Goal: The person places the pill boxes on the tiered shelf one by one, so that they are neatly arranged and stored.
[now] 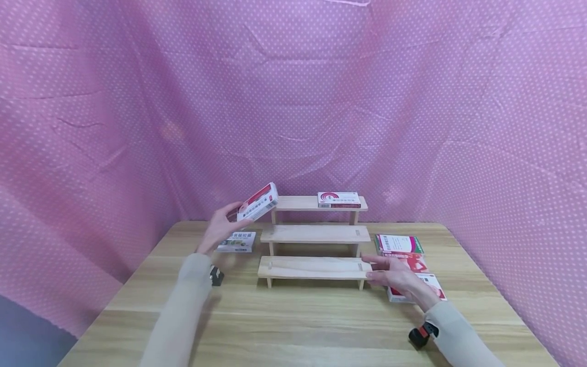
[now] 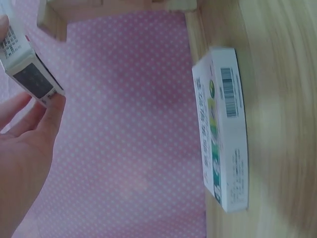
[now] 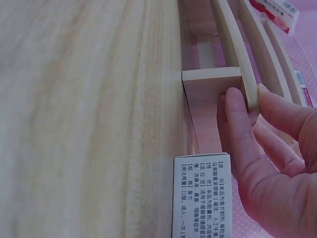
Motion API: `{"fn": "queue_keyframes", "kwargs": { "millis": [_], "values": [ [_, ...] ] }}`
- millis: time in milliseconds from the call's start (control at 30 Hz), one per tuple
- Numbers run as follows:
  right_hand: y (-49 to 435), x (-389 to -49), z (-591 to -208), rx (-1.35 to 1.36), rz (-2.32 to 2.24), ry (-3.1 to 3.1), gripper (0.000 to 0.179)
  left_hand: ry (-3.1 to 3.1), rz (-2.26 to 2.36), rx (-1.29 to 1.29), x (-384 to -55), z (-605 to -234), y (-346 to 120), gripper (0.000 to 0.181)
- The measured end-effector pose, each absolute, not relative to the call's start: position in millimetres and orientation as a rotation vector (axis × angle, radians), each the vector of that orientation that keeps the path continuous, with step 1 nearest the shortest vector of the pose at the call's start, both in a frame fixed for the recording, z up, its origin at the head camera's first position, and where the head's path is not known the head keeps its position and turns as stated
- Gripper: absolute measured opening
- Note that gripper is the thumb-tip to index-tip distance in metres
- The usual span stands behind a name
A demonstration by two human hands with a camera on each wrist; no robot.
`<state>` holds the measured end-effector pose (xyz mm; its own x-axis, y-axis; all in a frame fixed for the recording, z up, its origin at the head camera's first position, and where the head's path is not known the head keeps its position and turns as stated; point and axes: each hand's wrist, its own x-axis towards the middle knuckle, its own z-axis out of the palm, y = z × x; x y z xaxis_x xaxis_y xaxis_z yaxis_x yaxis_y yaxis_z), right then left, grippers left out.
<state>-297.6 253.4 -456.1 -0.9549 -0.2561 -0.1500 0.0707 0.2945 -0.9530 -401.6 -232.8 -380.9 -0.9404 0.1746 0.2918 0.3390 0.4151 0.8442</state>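
My left hand (image 1: 221, 228) grips a white and red medicine box (image 1: 258, 202) by its end, tilted in the air beside the left end of the top step. In the left wrist view that box (image 2: 34, 74) is partly cut off by the frame edge. My right hand (image 1: 395, 278) pinches the right end of the lowest step of a three-step wooden display stand (image 1: 315, 267); in the right wrist view the thumb lies over the board's edge and fingers (image 3: 240, 119) are under it. Another white and red medicine box (image 1: 339, 199) lies on the top step, toward the right.
A white and green medicine box (image 1: 236, 242) lies on the table left of the stand, below my left hand. To the right are a green-edged box (image 1: 400, 243), a red box (image 1: 415, 262) and a white and red box (image 1: 432, 283), partly behind my right hand. Pink dotted cloth (image 1: 293, 102) hangs behind.
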Motion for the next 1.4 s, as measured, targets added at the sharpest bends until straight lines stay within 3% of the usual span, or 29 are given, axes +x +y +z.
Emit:
{"fn": "queue_keyframes", "kwargs": {
  "millis": [467, 1400],
  "values": [
    [254, -298, -457, -0.17, -1.732, 2.264, 0.065, -2.452, -1.259, -0.595, -416, -362, -182, 0.069],
    [251, -299, -459, -0.095, -1.706, 2.345, 0.062, -2.784, -1.013, -0.717, -436, -336, -148, 0.066]
  ]
}}
